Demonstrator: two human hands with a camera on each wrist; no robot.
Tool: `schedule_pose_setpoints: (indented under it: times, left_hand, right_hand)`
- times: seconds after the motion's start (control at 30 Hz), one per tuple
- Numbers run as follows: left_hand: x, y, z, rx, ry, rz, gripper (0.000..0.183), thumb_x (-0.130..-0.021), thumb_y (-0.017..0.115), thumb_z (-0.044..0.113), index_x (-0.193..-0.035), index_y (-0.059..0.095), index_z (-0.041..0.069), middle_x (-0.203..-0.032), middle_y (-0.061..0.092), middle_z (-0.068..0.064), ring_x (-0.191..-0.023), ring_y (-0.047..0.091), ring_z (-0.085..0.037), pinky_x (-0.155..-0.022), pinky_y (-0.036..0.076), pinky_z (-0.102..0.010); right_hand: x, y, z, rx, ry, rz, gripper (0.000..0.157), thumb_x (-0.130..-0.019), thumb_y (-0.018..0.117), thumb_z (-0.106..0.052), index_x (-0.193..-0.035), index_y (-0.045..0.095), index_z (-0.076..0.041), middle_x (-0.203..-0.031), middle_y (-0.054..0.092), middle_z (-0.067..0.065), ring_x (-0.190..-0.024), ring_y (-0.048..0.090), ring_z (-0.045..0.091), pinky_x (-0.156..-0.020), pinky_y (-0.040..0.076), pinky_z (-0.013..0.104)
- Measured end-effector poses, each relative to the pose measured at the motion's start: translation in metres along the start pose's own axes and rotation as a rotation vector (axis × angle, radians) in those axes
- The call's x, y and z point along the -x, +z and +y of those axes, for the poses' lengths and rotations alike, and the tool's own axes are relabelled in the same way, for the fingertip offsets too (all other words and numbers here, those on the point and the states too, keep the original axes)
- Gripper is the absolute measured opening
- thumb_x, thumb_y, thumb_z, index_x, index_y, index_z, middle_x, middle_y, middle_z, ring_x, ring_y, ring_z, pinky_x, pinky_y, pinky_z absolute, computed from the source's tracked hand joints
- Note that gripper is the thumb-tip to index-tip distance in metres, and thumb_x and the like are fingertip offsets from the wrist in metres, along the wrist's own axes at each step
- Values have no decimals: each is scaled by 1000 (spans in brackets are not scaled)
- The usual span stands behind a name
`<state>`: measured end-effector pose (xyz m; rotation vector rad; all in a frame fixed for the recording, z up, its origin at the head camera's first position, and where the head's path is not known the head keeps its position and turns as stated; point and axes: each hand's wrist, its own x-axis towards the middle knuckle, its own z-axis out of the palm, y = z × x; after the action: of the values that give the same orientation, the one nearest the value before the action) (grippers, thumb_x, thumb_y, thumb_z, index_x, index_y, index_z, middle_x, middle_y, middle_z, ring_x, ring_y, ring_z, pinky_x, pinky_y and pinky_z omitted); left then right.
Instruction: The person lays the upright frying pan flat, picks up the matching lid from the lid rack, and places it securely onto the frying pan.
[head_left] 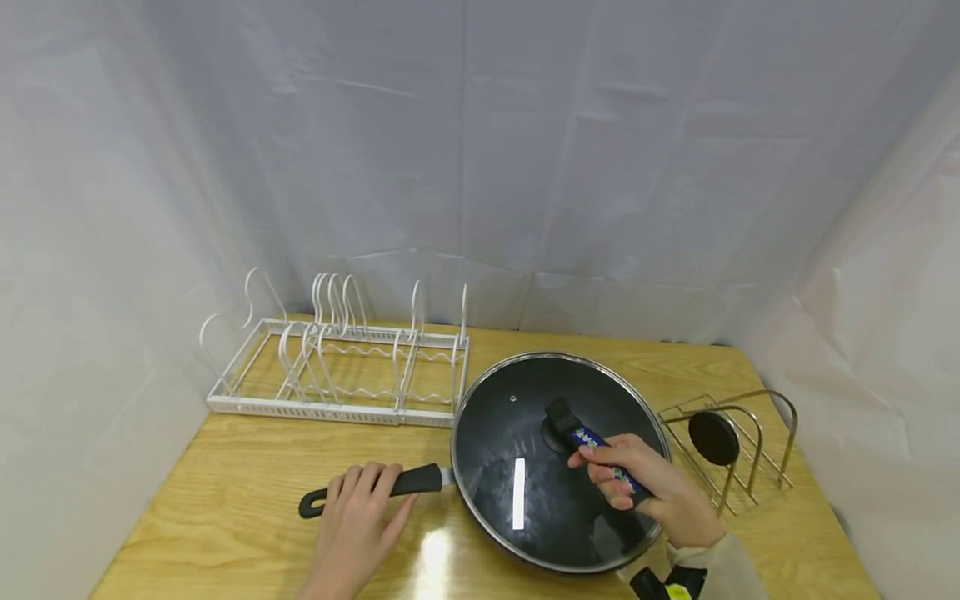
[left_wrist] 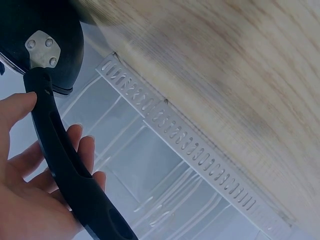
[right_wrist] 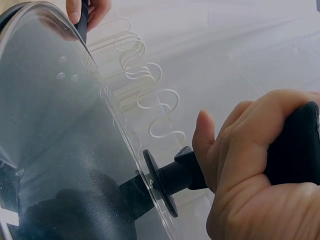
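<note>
A glass lid [head_left: 487, 417] with a metal rim covers a dark frying pan [left_wrist: 67, 35] in the head view. My left hand [head_left: 356, 517] grips the pan's long black handle [head_left: 420, 479], which points left. In the left wrist view the thumb lies along one side of that handle, the fingers around the other. My right hand [head_left: 656, 483] holds the lid's black handle [head_left: 560, 417], which carries a blue printed label and slants toward me. Through the glass, the right wrist view shows the pan's rivets. Whether the pan's base touches the table is hidden.
A white wire rack [head_left: 300, 408] with upright loops stands at the back left, close to the pan's rim. Right of the pan is a gold wire rack [head_left: 757, 450] bearing a dark round disc [head_left: 714, 438]. Pale sheeting [head_left: 525, 150] encloses the wooden table [head_left: 247, 475].
</note>
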<state>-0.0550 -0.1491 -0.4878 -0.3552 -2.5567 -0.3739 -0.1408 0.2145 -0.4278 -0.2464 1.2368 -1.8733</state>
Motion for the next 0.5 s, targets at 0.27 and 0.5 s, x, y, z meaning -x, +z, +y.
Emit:
schedule_pose_setpoints:
  times: [0.27, 0.5]
  left_hand:
    - [1, 0, 1, -2, 3, 0, 35, -83, 68, 42, -100, 65, 11, -88, 59, -4, -79, 56, -26, -69, 46, -44]
    - [1, 2, 1, 4, 9, 18, 60, -94, 27, 57, -99, 64, 11, -88, 59, -5, -78, 55, -27, -68, 45, -43]
  right_hand:
    - [-1, -2, 5, -8, -11, 12, 24, -100, 40, -11, -105, 61, 1, -63, 49, -8, -44, 44, -2, -39, 35, 13]
    - [-1, -3, 7, -18, -22, 2, 26, -101, 39, -11, -106, 61, 1, -64, 50, -8, -44, 45, -2, -39, 36, 13]
